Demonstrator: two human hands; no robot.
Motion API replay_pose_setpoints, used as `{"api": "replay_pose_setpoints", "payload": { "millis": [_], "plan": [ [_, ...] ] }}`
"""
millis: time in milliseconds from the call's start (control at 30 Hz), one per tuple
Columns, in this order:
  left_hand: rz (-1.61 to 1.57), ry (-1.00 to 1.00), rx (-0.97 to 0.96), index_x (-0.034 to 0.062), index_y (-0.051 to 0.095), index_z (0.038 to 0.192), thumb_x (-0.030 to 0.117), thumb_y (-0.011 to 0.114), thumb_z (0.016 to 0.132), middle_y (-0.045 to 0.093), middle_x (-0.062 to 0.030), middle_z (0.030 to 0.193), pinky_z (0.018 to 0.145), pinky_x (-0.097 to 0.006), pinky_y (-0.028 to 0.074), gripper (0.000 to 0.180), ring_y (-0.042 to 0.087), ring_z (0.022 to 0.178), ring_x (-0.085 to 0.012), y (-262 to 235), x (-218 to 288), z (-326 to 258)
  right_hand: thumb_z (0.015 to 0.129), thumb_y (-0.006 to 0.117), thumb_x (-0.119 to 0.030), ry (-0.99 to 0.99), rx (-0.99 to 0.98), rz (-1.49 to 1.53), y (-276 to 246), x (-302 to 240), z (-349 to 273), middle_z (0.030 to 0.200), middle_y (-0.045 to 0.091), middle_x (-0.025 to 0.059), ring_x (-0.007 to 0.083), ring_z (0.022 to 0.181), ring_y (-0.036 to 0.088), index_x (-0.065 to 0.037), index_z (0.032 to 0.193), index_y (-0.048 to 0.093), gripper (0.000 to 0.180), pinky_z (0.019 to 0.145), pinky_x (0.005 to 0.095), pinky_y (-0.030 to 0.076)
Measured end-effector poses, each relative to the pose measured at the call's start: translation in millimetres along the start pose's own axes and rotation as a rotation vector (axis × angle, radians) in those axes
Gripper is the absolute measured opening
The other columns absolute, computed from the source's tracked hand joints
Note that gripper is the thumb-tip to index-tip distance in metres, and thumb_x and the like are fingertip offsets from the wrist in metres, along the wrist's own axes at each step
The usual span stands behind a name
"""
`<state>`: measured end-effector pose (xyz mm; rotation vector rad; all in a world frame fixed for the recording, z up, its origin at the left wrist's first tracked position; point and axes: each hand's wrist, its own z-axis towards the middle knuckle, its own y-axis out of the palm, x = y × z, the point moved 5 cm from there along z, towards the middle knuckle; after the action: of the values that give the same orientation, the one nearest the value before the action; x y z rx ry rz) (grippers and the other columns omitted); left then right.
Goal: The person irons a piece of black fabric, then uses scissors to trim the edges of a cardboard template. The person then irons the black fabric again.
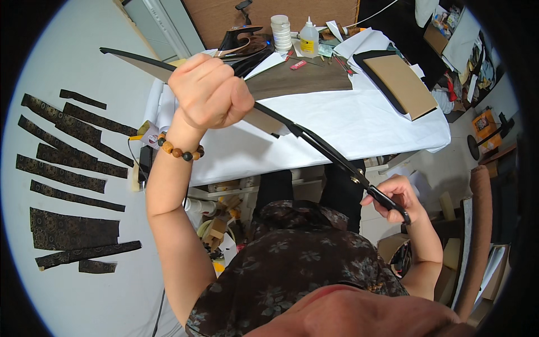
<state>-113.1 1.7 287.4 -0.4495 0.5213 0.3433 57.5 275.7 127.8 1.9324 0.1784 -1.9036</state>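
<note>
Diagonally, the long black scissors [328, 151] run from my right hand [400, 197], curled round their handles, up-left to the thin, flat beige black-edged panel [149, 68] clenched in my left hand [209, 92], tips overlapping its right end in view.

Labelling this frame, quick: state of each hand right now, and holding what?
Left hand: closed, grip on a black-edged panel.
Right hand: closed, holding black scissors by the handle end.
</note>
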Motion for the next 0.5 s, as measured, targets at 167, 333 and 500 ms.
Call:
{"api": "replay_pose_setpoints", "payload": {
  "millis": [167,333,500],
  "plan": [
    [-0.065,-0.086,-0.058,0.0090,0.044,0.052,0.001,0.063,0.076,0.042,-0.0019,0.049,0.043,-0.028,0.032,0.032,0.040,0.042,-0.0195,10.6,-12.3,0.0,0.070,0.084,-0.035,-0.010,0.033,0.034,-4.3,0.5,-0.9,0.058,0.050,-0.0032,0.0037,0.048,0.043,0.011,0.106,0.068,0.060,0.045,0.0205,0.027],
    [-0.106,-0.141,-0.092,0.0106,0.043,0.052,0.002,0.065,0.079,0.042,0.0000,0.047,0.041,-0.029,0.029,0.036,0.040,0.040,-0.0184,16.8,-13.6,1.8,0.070,0.084,-0.035,-0.035,0.065,-0.016,-5.7,-4.8,0.1,0.057,0.049,-0.0037,0.0031,0.049,0.042,0.011,0.106,0.068,0.060,0.047,0.0204,0.025],
    [-0.098,-0.146,-0.144,0.0104,0.044,0.050,0.004,0.066,0.080,0.041,-0.0007,0.045,0.041,-0.029,0.030,0.038,0.040,0.039,-0.0187,20.1,-13.7,5.1,0.070,0.085,-0.034,-0.060,0.085,-0.083,-7.7,-11.4,-1.8,0.056,0.048,-0.0044,0.0034,0.050,0.041,0.011,0.107,0.068,0.061,0.048,0.0216,0.025]
  ]
}}
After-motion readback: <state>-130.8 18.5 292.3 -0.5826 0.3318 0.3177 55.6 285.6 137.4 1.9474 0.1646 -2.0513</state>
